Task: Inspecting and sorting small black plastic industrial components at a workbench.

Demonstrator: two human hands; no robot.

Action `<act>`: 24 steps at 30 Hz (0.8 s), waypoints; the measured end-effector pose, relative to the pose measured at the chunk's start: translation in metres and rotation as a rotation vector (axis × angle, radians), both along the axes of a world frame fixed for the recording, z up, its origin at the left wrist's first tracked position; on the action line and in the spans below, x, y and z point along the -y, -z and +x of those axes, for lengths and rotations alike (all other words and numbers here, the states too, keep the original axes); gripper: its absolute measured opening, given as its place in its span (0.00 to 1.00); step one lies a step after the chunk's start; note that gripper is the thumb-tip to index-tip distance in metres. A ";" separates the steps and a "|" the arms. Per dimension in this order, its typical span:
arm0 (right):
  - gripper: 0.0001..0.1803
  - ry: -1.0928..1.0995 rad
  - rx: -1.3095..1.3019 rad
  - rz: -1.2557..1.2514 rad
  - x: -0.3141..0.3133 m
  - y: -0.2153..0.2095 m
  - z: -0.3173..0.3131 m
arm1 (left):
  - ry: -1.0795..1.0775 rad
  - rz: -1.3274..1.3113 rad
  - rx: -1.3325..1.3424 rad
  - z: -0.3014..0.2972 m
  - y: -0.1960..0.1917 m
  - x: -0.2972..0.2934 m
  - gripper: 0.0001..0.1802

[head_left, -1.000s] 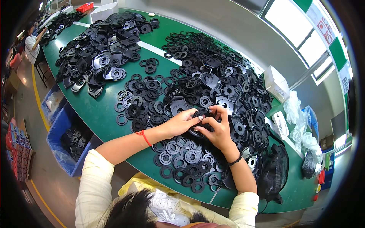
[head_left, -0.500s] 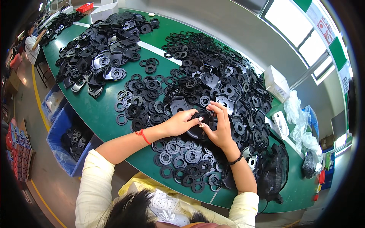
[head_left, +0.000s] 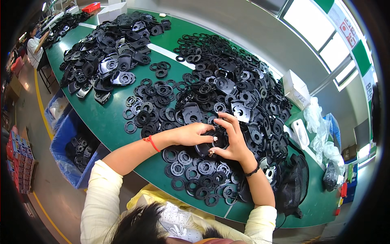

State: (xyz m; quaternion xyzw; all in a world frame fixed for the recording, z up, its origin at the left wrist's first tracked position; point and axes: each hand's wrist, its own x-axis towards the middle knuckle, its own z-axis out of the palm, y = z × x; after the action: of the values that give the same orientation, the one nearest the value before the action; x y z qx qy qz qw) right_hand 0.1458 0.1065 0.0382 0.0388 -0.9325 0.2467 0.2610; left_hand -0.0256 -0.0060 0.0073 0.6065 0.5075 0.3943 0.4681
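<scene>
My left hand [head_left: 194,134] and my right hand [head_left: 230,140] meet over a black moulded plastic part [head_left: 214,142] on the green table [head_left: 107,122]. Both hands grip it, fingers curled around its edges; the left wrist wears a red cord, the right a dark bracelet. Black flat rings [head_left: 195,171] lie in several rows just under my hands. A big heap of black rings and plates [head_left: 227,87] spreads beyond my fingers.
A second heap of black parts [head_left: 109,65] lies at the far left. Blue bins [head_left: 71,150] with parts stand on the floor at left. White boxes [head_left: 295,89], plastic bags [head_left: 321,126] and a black mesh piece [head_left: 294,187] sit at right. Another person [head_left: 34,44] works far left.
My right hand's fingers have shifted a little over the black part, spreading across its top. My left hand stays on its near side.
</scene>
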 end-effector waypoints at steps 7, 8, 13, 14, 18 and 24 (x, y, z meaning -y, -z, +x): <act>0.43 0.154 -0.037 0.028 0.002 0.003 -0.002 | -0.037 -0.028 0.286 0.004 0.005 -0.003 0.16; 0.43 0.157 -0.036 0.027 0.001 0.005 -0.001 | -0.051 -0.055 0.363 0.005 0.003 -0.004 0.13; 0.33 0.271 -0.068 0.161 -0.001 0.007 -0.004 | -0.183 -0.006 0.457 0.002 0.014 -0.008 0.12; 0.30 0.289 -0.080 0.162 0.002 0.006 -0.007 | -0.212 0.007 0.441 0.000 0.016 -0.007 0.12; 0.30 0.317 -0.112 0.212 -0.002 0.009 -0.004 | -0.290 0.024 0.421 0.005 0.006 -0.007 0.13; 0.29 0.329 -0.124 0.175 0.000 0.008 -0.004 | -0.238 -0.167 0.804 0.006 0.013 -0.007 0.15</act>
State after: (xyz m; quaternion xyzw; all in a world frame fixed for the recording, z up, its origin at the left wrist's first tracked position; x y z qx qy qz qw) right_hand 0.1422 0.1067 0.0306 -0.0764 -0.9262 0.1160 0.3504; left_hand -0.0199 0.0011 -0.0054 0.3021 0.3812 0.6082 0.6274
